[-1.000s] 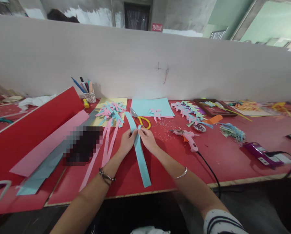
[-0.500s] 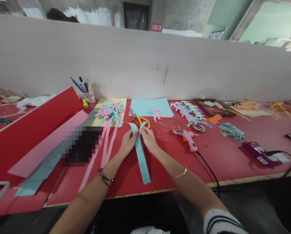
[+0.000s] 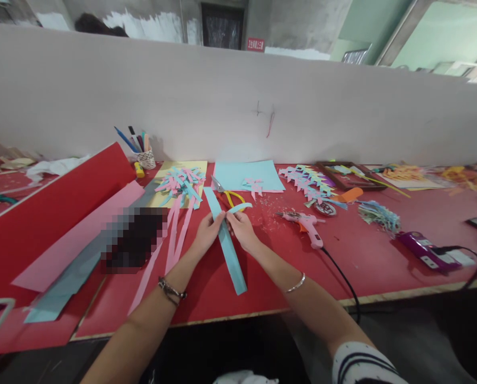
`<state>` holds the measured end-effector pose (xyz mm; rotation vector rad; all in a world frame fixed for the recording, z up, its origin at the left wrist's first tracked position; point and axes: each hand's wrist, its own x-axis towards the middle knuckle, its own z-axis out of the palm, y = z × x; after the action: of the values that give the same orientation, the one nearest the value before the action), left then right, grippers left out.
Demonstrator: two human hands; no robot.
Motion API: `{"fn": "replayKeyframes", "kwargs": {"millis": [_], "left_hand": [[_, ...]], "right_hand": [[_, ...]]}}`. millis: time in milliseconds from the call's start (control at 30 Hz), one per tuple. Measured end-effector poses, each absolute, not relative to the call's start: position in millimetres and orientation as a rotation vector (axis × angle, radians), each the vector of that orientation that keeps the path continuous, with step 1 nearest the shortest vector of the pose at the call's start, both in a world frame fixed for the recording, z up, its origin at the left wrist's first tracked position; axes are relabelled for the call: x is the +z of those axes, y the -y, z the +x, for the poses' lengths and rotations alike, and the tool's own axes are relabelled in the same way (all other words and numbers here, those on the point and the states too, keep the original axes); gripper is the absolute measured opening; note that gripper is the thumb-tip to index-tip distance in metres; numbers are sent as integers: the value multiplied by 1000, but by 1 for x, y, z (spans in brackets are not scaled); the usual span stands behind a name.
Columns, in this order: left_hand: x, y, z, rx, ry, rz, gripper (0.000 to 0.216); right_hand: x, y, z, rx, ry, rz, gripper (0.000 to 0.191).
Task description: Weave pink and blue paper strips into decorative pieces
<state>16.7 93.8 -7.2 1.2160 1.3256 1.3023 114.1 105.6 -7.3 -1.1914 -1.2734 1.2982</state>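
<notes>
My left hand (image 3: 209,228) is closed on a long light-blue paper strip (image 3: 233,262), which slants down over the red table toward its front edge. My right hand (image 3: 241,230) pinches a narrower light-blue strip end (image 3: 243,207) that sticks out to the right. The fingertips of both hands nearly meet, and whether the two blue pieces join there is hidden. Just beyond my hands lie scissors (image 3: 235,201) with yellow and red handles, partly covered by the strips. Pink paper strips (image 3: 182,230) rest left of my left hand.
A pink glue gun (image 3: 307,223) with a black cord lies to the right, near a purple power strip (image 3: 426,253). Cut paper pieces (image 3: 182,182) are heaped at the back left. A blue sheet (image 3: 244,172) and a pen cup (image 3: 146,158) stand along the white partition (image 3: 206,106).
The strip's upper end now extends straight up and left past my left hand. In my right hand, the narrow end has swung over to the right.
</notes>
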Motion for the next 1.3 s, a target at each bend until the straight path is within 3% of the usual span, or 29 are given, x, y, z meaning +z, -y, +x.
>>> {"fn": "replayKeyframes", "kwargs": {"millis": [500, 1300], "left_hand": [[-7, -95, 16, 1320, -1410, 1302, 26], [-8, -92, 18, 1310, -1363, 1293, 28]], "right_hand": [[-6, -106, 117, 1174, 1369, -1115, 28], [-8, -103, 110, 1339, 1189, -1224, 25]]}}
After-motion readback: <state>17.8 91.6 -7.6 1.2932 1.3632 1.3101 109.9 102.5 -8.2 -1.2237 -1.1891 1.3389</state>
